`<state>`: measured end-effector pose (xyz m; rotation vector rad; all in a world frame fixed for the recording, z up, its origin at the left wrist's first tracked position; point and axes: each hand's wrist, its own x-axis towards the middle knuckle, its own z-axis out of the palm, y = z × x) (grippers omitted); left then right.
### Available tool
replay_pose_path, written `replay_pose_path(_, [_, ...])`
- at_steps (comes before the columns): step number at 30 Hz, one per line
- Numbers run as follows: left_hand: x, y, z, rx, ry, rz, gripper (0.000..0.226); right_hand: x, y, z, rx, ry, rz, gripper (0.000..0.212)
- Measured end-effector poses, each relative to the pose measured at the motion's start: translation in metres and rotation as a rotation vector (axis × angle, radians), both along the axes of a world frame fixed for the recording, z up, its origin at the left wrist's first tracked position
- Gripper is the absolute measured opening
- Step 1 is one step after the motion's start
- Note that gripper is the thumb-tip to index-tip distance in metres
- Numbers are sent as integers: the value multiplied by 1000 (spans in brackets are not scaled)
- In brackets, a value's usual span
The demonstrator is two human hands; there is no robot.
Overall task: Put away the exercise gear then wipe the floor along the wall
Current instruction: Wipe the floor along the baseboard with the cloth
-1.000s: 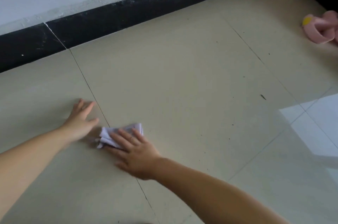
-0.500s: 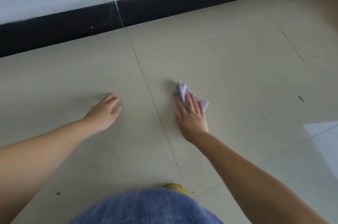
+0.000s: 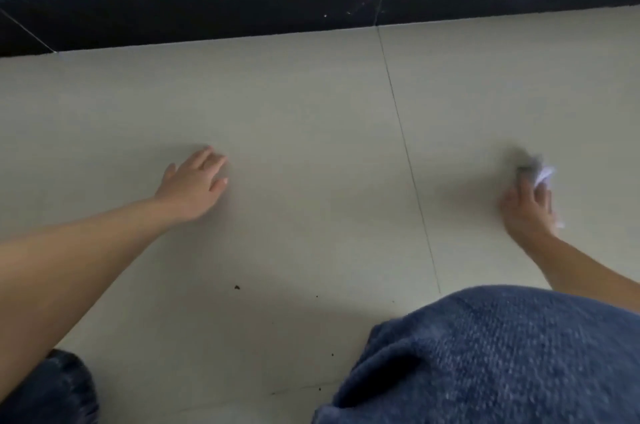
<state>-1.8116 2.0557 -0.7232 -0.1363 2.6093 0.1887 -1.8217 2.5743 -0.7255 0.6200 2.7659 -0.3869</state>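
While left hand (image 3: 194, 183) rests flat on floor (image 3: 311, 146), blurred right hand (image 3: 526, 205) presses cloth (image 3: 543, 176); skirting (image 3: 207, 15) beyond.

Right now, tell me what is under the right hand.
A crumpled white cloth pokes out past the right hand, pressed on the floor. The hand covers the rest.

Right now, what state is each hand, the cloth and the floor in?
Left hand: flat on the floor, fingers straight.
Right hand: motion-blurred, pressing the cloth down.
White cloth: crumpled, partly under the fingers.
Floor tiles: dark crumbs near the knees.
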Motion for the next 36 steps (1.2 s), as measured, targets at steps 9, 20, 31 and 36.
replay_pose_path(9, [38,-18,-4,36,-1,71,59,4,-236,-14,-159,19,605,85])
replay_pose_path(20, [128,-11,93,156,-118,457,59,87,-352,63,-232,-581,1196,43])
replay_pose_path(31, [116,-25,397,202,-123,320,43,34,-322,387,-383,-297,807,73])
replay_pose_path(36, [114,-36,527,164,-4,370,43,19,-361,528,-352,-129,1019,74])
